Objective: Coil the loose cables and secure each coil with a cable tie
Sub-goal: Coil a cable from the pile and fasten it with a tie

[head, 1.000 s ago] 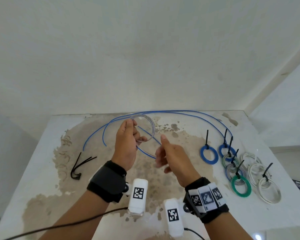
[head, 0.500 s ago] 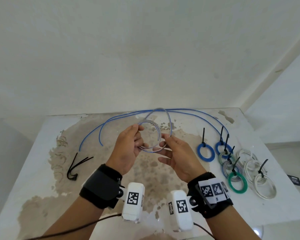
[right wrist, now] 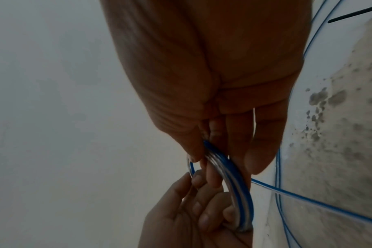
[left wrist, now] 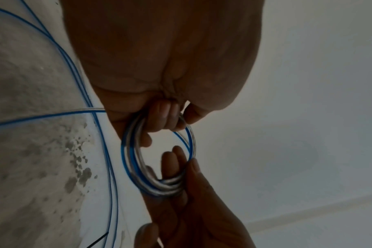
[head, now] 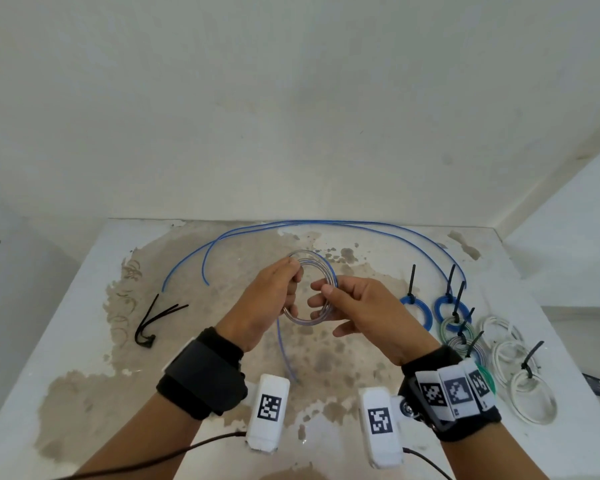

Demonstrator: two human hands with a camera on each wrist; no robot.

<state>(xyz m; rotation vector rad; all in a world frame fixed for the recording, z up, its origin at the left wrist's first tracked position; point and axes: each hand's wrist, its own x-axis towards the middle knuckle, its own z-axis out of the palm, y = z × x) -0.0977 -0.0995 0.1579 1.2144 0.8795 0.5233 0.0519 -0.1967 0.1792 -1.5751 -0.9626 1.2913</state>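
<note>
On the left of the table (head: 84, 341) lies a small bunch of loose black cable ties (head: 155, 322); three or four strands show, the exact count is hard to tell. Just right of them, the far part of the table carries the long loose run of the blue cable (head: 326, 224), arcing from left to right.

In the middle, held above the table, is the coil (head: 309, 289). The left hand (head: 262, 306) curls its fingers through the ring and pinches its left side; the right hand (head: 361, 311) pinches the right side between thumb and fingertips. A second ago the right hand was off the cable and the ring was a single small loop in the left hand; half a second ago a fresh loop was being laid on. Now several turns sit stacked together, so the winding is advancing, though a tail hangs toward the near edge and much cable remains loose.

On the right lie the finished coils (head: 454, 327), each with a black tie: I count about eight, two blue, roughly three green or grey, three white, partly hidden by the right wrist.
</note>
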